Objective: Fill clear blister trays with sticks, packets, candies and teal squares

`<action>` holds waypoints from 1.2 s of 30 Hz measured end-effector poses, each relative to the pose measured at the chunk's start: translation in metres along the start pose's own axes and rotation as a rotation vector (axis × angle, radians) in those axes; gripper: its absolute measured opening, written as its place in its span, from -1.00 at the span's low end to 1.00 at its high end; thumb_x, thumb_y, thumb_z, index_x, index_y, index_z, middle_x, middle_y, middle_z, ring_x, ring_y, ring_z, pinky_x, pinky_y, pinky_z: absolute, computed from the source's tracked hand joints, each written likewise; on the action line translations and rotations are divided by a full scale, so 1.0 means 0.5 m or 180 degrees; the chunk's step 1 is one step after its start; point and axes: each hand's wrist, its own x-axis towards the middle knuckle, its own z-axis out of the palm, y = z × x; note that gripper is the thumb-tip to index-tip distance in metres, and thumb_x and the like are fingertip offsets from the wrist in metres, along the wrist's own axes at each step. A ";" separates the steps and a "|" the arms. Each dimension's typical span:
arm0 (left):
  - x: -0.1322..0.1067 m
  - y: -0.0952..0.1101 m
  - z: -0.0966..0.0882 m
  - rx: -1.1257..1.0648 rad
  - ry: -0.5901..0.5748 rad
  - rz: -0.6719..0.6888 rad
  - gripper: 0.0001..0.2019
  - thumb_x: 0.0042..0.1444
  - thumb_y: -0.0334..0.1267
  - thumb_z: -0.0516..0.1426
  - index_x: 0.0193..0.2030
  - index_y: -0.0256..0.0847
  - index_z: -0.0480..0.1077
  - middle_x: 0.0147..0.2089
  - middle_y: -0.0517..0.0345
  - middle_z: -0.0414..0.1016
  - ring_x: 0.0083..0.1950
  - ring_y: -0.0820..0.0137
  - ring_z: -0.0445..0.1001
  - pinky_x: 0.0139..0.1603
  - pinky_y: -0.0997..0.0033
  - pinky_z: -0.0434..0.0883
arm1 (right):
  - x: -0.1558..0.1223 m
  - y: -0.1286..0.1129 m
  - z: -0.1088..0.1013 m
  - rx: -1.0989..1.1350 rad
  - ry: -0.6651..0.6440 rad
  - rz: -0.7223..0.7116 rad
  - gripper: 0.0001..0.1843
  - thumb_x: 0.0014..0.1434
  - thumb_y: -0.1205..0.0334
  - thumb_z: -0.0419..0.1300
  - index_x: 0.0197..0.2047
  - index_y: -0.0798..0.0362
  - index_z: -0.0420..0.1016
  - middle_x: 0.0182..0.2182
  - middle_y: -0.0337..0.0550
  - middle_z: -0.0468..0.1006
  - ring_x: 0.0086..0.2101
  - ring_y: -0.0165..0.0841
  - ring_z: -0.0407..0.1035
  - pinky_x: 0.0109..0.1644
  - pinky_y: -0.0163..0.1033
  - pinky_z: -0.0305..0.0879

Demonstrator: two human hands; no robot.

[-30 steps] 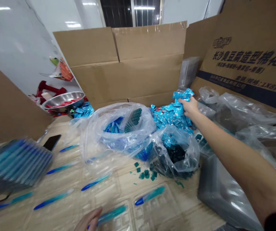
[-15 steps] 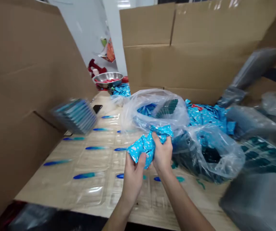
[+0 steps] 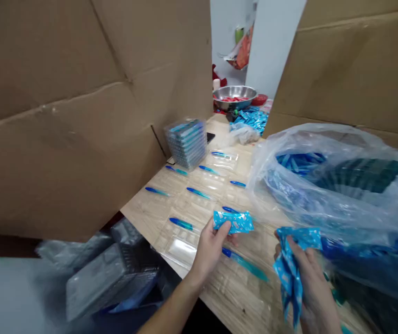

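Taking your left hand (image 3: pixel 212 243) as the clock's centre, you have one blue packet (image 3: pixel 240 221) at its two o'clock, clamped between thumb and fingers above the trays. Your right hand (image 3: pixel 315 287), between three and four, has thumb and fingers closed on a bunch (image 3: pixel 289 264) of similar packets; blur hides how many.

That bunch looks the likelier trouble: its ends hang loose toward the right hand's seven, so easing the thumb could let several slide out together. The bag (image 3: pixel 337 213) bulges close by at the right hand's twelve to one, and its slack film could snag a knuckle or a packet.

On the left, your forearm crosses the edge of the table (image 3: pixel 219 292). The near tray (image 3: pixel 180 250), at nine o'clock, lies by that edge; a careless elbow or wrist could push it off toward the spare trays (image 3: pixel 97 278) lower down, between eight and nine. Its stick (image 3: pixel 181 224) sits loose-looking and might roll out. The stack (image 3: pixel 186 144) at eleven is tall, so a knock could topple it.
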 end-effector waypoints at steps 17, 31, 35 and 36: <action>0.270 0.174 -0.321 0.3040 0.1578 0.0877 -0.84 0.14 -0.36 0.04 -0.15 -0.22 0.36 -0.19 0.07 0.50 -0.12 0.31 0.47 -0.04 0.31 0.36 | -0.003 0.040 0.071 -0.0740 -0.0067 0.0683 -0.37 -0.53 -0.09 0.53 -0.47 0.05 0.35 -0.70 -0.40 0.36 -0.70 -0.51 0.20 -0.69 -0.44 0.17; 0.183 0.144 -0.232 0.2304 0.0060 0.0493 -0.74 0.16 -0.18 0.08 -0.05 -0.22 0.35 -0.10 -0.02 0.47 -0.11 0.24 0.48 -0.09 0.21 0.41 | -0.040 0.053 0.141 -0.0516 -0.0214 0.0572 -0.45 -0.38 -0.06 0.51 -0.42 0.03 0.36 -0.63 -0.41 0.42 -0.65 -0.50 0.25 -0.58 -0.39 0.24; 0.046 0.102 -0.178 0.1131 -0.0798 -0.0149 -0.67 0.08 -0.11 0.17 -0.06 -0.21 0.35 -0.31 0.13 0.49 -0.37 0.39 0.50 -0.35 0.40 0.44 | -0.053 0.080 0.150 -0.0615 -0.0362 0.0566 -0.46 -0.34 -0.09 0.48 -0.38 0.03 0.40 -0.56 -0.34 0.49 -0.54 -0.38 0.37 -0.45 -0.29 0.34; 0.031 0.096 -0.183 0.1249 -0.0600 -0.0051 -0.70 0.10 -0.12 0.15 -0.08 -0.21 0.37 -0.34 0.15 0.48 -0.39 0.41 0.49 -0.34 0.41 0.44 | -0.054 0.084 0.145 -0.0731 -0.0417 0.0563 -0.46 -0.32 -0.10 0.47 -0.37 0.03 0.41 -0.54 -0.31 0.51 -0.53 -0.35 0.40 -0.45 -0.27 0.34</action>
